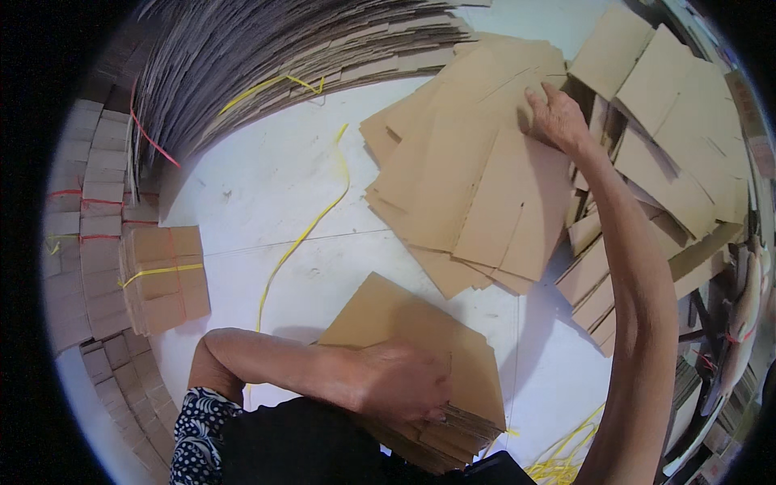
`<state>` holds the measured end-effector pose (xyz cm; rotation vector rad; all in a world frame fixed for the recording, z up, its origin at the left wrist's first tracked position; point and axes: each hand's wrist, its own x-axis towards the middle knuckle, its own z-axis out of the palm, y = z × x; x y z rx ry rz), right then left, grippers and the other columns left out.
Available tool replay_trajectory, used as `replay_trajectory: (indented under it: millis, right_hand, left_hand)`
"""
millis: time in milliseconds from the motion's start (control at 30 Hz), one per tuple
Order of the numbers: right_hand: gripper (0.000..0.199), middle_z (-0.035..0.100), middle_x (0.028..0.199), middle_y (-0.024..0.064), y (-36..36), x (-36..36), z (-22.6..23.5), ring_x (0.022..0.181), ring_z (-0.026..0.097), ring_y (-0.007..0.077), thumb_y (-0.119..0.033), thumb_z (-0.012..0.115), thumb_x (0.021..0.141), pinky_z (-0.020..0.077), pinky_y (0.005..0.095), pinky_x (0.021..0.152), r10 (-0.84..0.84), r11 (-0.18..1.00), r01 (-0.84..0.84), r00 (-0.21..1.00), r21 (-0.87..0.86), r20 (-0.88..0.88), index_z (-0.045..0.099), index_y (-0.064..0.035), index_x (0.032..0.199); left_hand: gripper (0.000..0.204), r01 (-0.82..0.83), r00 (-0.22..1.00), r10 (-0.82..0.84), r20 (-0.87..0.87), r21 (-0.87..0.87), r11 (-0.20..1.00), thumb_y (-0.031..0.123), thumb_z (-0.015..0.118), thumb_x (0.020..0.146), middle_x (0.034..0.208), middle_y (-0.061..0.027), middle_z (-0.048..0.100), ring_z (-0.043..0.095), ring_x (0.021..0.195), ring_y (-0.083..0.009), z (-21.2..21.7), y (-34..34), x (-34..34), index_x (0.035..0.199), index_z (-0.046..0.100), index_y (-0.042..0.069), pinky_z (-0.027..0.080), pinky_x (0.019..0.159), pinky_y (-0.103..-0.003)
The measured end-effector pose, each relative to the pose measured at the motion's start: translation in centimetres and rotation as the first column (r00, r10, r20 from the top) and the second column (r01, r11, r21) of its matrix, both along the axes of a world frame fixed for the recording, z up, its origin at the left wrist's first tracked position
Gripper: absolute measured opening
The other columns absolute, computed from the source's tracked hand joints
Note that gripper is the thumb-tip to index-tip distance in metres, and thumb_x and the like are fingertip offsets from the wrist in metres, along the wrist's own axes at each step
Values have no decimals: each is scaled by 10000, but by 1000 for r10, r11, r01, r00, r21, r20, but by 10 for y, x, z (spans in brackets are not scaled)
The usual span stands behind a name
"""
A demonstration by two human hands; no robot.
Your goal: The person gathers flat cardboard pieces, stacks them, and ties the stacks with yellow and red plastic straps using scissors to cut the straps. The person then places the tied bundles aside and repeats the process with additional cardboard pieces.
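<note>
My left hand [402, 380] lies low in the frame, fingers curled and gripping the near edge of a stack [420, 356] of cardboard sheets held against my lap. My right hand [556, 115] reaches to the upper right, fingers bent and pressing on the top sheet of the pile [469, 186], a loose fan of brown blanks on the white floor [267, 178]; I cannot tell whether it has actually pinched a sheet. Right of that arm more sheets [671, 129] slope toward the frame's edge. A yellow strap [311, 230] snakes across the floor between pile and stack. At mid left sits a bundle [166, 279] tied with yellow strap, and across the upper left arcs a high bank of edge-on cardboard [267, 48].
</note>
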<state>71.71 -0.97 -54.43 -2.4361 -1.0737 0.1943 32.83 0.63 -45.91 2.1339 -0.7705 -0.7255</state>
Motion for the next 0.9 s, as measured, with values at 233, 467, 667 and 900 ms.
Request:
replay_trajectory:
  millis: [233, 467, 667, 900]
  right_hand:
    - [838, 580, 1190, 230, 8, -23, 5, 1109, 560, 314, -646, 567, 733, 410, 402, 980, 28, 974, -113, 921, -198, -390, 547, 30, 1228]
    - [908, 600, 1152, 200, -9, -51, 7, 1076, 570, 292, -545, 740, 642, 423, 386, 965, 254, 965, -243, 777, 98, -575, 460, 16, 1299]
    - [923, 561, 1244, 177, 12, -123, 41, 1158, 527, 259, -290, 769, 646, 390, 345, 1005, 491, 862, -463, 655, 207, -574, 322, -7, 1402]
    - [808, 553, 1238, 149, 12, -175, 72, 1153, 512, 192, -134, 712, 675, 377, 309, 1006, 443, 887, -375, 526, 270, -726, 350, -1, 1386]
  left_hand:
    - [396, -62, 996, 62, 71, -7, 998, 384, 597, 823, 920, -161, 579, 595, 834, -302, 6, 3, -1, 973, 543, 22, 509, 687, -385]
    - [293, -50, 988, 52, 148, -14, 999, 313, 611, 813, 850, -166, 617, 610, 802, -306, 3, -2, -2, 859, 600, 24, 492, 694, -382]
    - [268, -140, 973, 156, 169, -103, 985, 278, 593, 828, 772, -173, 622, 615, 760, -336, 5, 1, -9, 815, 602, 11, 487, 696, -402]
    - [253, -208, 968, 220, 120, -100, 973, 247, 594, 825, 754, -196, 631, 626, 754, -358, 3, -3, -13, 807, 621, -4, 499, 664, -425]
